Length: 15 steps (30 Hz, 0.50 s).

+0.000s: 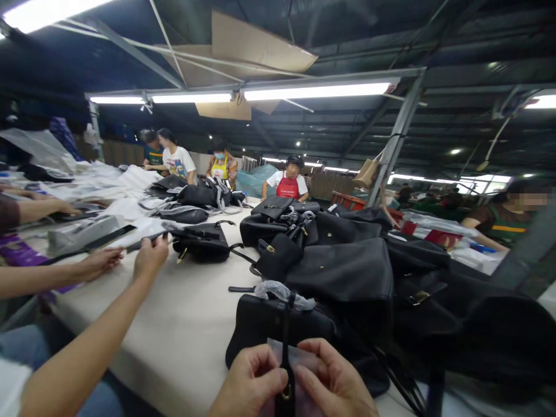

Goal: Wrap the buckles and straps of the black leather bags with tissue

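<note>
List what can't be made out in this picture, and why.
- Head view, black strap: lower end cut off by the bottom edge.
- Head view, translucent sheet: partly hidden by the right hand.
- Head view, nearest black bag: lower front partly hidden by the left hand.
- Head view, red apron: lettering too small to read.

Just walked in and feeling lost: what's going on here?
The person's left hand grips a black strap with a gold-coloured buckle; the right hand pinches a translucent sheet behind it. Beyond is a black bag, its handle wrapped in clear plastic. More black bags lie piled on the table. At left, a co-worker's hands hold a dark strip.
</note>
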### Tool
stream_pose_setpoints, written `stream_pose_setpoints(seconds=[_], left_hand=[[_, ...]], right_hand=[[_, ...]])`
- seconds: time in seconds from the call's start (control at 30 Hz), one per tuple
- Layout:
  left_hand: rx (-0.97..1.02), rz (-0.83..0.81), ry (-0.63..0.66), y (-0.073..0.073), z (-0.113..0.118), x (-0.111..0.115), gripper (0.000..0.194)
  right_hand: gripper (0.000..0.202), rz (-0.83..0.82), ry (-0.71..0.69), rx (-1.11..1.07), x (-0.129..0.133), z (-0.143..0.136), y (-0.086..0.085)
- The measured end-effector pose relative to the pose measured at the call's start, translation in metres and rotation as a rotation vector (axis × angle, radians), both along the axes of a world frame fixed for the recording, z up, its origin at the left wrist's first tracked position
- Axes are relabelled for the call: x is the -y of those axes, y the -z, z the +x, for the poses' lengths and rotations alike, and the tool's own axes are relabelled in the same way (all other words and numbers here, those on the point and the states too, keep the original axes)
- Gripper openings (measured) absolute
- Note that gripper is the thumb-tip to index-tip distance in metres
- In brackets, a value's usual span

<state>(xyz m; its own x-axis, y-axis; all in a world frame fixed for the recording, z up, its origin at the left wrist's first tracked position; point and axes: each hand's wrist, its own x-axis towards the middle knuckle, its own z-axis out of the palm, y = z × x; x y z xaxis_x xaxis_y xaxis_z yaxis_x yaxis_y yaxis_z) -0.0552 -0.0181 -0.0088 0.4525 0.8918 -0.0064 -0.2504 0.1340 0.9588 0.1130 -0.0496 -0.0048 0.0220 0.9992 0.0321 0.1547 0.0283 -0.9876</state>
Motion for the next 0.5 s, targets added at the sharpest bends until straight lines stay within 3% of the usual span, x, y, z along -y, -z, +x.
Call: stream_pose_setpoints(seconds=[0.17, 0.5], left_hand=[[-0.034, -0.001, 0.012, -0.005, -0.006, -0.002, 0.03], [0.179, -0.023, -0.031, 0.009, -0.004, -0.007, 0.044]], right_hand=[[0.043, 0.037, 0.101, 0.078, -0.009, -0.006, -0.006], [0.061, -0.018, 0.071, -0.164, -0.017, -0.014, 0.006]])
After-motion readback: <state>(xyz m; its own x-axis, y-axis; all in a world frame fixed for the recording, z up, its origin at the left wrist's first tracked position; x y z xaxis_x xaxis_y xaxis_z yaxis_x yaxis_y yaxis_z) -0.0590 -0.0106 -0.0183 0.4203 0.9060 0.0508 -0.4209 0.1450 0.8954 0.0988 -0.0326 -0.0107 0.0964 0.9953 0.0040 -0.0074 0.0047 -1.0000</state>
